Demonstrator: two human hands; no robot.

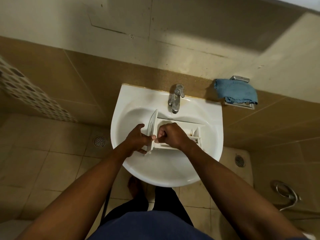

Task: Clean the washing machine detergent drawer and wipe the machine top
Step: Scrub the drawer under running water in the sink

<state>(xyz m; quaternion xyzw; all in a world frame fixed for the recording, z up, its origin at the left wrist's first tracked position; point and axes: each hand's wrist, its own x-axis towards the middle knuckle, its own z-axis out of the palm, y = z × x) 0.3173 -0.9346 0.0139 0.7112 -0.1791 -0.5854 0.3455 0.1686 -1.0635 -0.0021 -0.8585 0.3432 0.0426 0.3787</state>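
We look down on a wall of large beige and brown tiles (86, 75) and on a floor of pale square tiles (43, 161). On the wall is fixed a white ceramic washbasin with a round bowl (166, 175), and both our bare arms reach over its near rim. The white plastic detergent drawer (196, 134) lies inside the bowl, below the tap. Its long side goes across the basin, its curved front panel stands at the left end, and its small compartments show at the right end. To the right of the basin, apart from it, a crumpled blue cloth (236, 93) hangs over a chrome holder (239, 78) on the wall. The chrome mixer tap (176, 99) stands in the middle of the back rim, with its spout over the far edge of the bowl. The left grip (136, 141) holds the front panel of the drawer at its near corner: the thumb lies on the inner side and the other fingers spread around the outer side. The right grip (170, 135) is in the open body of the drawer, just beside the panel. Its fingers are curled tight in a fist, and we cannot tell if something is inside. A looped chrome hose (285, 193) lies at the far right. Two round metal drains sit in the floor, one on the left (100, 141) and one on the right (240, 160).
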